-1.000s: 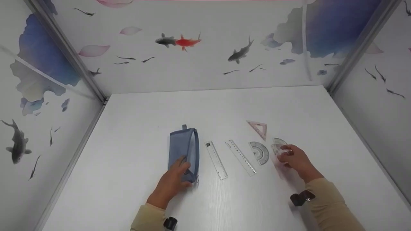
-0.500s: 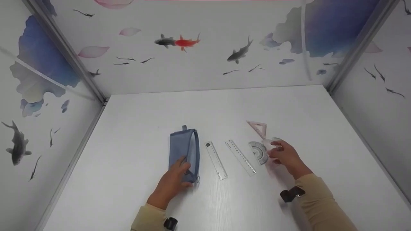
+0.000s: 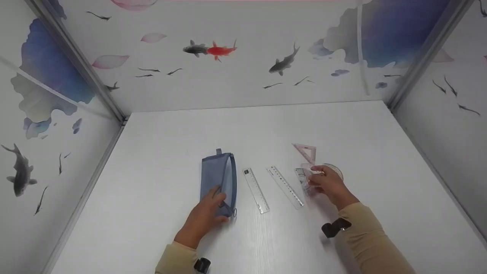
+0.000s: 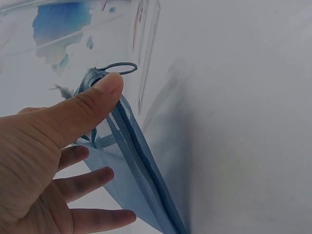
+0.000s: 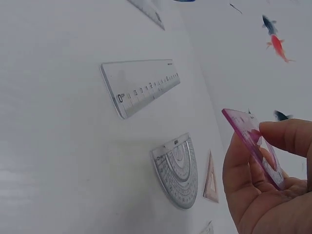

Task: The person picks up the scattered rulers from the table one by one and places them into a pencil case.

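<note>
My left hand [image 3: 203, 215] holds the near end of a blue mesh pencil pouch [image 3: 212, 167]. In the left wrist view the thumb presses beside its zipper ring [image 4: 122, 67], and the index finger is mostly hidden. The pouch's zipper side gapes. My right hand [image 3: 331, 186] pinches a clear pink set square [image 5: 243, 130] between thumb and fingers, raised above the table. Below it lies a clear protractor [image 5: 178, 170], partly covered in the head view. A second protractor [image 3: 336, 170] shows behind the right hand. Another pink set square [image 3: 312, 155] lies farther back.
Two clear rulers lie between the hands: one ruler [image 3: 256, 190] beside the pouch, the other ruler [image 3: 285, 186] nearer the protractors. The white table [image 3: 163, 144] is bounded by printed panels at the back [image 3: 236, 87] and both sides.
My right hand has moved left with the pink set square, from over the far-right protractor to over the left one. The left hand and pouch have stayed in place.
</note>
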The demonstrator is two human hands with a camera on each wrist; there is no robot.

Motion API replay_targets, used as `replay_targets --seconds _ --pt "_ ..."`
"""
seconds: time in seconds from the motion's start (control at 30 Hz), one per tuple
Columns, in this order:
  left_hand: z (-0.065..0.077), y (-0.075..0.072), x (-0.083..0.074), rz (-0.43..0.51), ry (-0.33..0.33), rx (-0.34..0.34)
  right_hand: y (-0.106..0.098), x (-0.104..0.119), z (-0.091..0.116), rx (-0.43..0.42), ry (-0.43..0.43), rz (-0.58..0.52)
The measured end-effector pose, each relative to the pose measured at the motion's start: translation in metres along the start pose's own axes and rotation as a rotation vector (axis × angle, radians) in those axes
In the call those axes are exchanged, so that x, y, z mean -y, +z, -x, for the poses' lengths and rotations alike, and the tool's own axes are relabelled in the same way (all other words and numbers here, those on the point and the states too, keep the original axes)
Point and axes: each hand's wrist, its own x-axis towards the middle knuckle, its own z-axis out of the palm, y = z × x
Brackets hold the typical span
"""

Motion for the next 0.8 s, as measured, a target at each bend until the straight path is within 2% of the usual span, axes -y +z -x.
replay_targets --seconds 0.17,0.33,0.57,0.8 --pt "0.000 -0.001 0.000 0.008 0.004 -0.003 0.006 0.001 -0.004 -0.004 0.025 -0.020" --pt "0.000 -0.001 -0.001 0.010 0.013 -0.002 0.014 0.004 -0.006 -0.012 0.042 0.007" --pt "-0.002 0.000 0.000 0.023 0.001 0.005 0.032 0.011 -0.009 -0.007 0.050 0.013" --pt "-0.002 0.000 -0.002 0.012 0.010 -0.012 0.057 0.019 -0.012 0.024 0.004 -0.040"
